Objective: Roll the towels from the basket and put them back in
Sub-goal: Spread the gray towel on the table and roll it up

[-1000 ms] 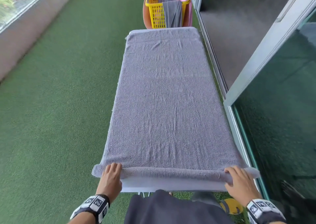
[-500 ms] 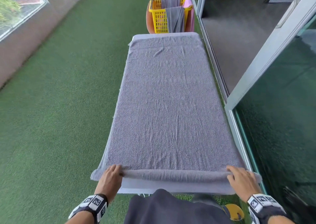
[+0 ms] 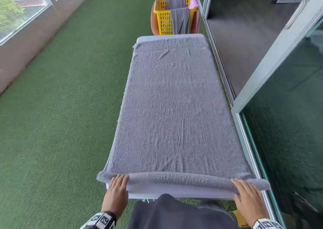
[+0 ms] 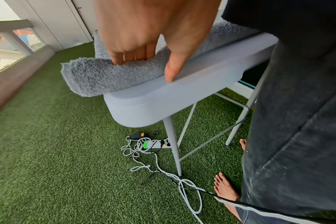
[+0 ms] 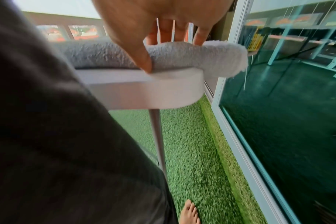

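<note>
A grey towel (image 3: 174, 106) lies flat along the white padded table (image 3: 174, 192). Its near edge is turned into a thin roll (image 3: 174, 178) across the table's front. My left hand (image 3: 118, 183) holds the roll's left end, fingers over the top and thumb at its front (image 4: 150, 66). My right hand (image 3: 244, 188) holds the right end the same way (image 5: 159, 53), where the roll (image 5: 220, 60) overhangs the table corner. The yellow basket (image 3: 164, 19) stands beyond the table's far end, out of reach of both hands.
A grey towel (image 3: 180, 19) and a pink one (image 3: 194, 5) hang over the basket rim. A glass sliding door (image 3: 279, 124) runs close along the table's right side. Green turf (image 3: 61, 124) lies to the left. A power strip and tangled cables (image 4: 155, 144) sit under the table near my bare foot (image 4: 224, 186).
Both hands have turned the near edge a little further over, so the roll is slightly thicker and sits a bit further onto the table. The head view has tilted up.
</note>
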`<control>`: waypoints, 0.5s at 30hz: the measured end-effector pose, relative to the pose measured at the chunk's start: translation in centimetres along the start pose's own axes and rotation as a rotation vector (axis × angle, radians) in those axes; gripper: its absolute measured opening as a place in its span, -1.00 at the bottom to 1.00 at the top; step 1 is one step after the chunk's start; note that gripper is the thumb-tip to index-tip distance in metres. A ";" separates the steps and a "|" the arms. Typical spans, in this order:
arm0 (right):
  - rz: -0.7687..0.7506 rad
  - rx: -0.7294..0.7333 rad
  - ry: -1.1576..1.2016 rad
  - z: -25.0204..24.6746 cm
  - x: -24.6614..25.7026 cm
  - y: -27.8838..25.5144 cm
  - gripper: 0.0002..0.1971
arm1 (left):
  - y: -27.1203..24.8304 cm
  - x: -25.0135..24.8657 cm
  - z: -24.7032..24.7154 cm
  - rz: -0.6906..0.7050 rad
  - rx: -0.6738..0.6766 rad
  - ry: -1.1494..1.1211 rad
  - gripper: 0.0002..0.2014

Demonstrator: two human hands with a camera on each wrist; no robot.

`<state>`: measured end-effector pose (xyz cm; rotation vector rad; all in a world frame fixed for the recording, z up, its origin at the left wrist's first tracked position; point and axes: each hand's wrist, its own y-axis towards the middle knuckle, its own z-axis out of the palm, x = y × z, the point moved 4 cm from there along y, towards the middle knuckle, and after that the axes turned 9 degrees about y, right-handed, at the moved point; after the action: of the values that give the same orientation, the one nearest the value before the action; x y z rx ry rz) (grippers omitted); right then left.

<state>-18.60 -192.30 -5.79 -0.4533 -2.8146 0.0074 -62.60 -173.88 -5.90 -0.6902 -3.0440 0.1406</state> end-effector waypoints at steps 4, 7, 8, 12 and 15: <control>0.046 0.075 0.050 -2.1 0.8 2.0 -0.50 | 0.6 -0.3 -1.4 0.014 -0.023 -0.040 -0.45; 0.042 -0.016 0.065 -3.0 0.6 2.9 -0.60 | 1.0 0.1 -2.4 0.023 -0.029 -0.056 -0.52; 0.061 -0.034 0.082 -3.2 0.3 3.0 -0.60 | 1.1 0.3 -2.5 0.022 -0.021 -0.056 -0.53; 0.115 0.024 0.138 -1.9 -0.7 2.7 -0.62 | 1.1 0.6 -2.6 0.010 -0.004 -0.038 -0.55; 0.171 0.122 0.167 -1.8 -0.4 2.4 -0.73 | 1.2 0.3 -3.2 0.016 0.014 -0.043 -0.56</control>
<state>-16.97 -190.20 -4.33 -0.6330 -2.5872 0.1676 -62.26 -172.41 -2.86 -0.7194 -3.0759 0.1797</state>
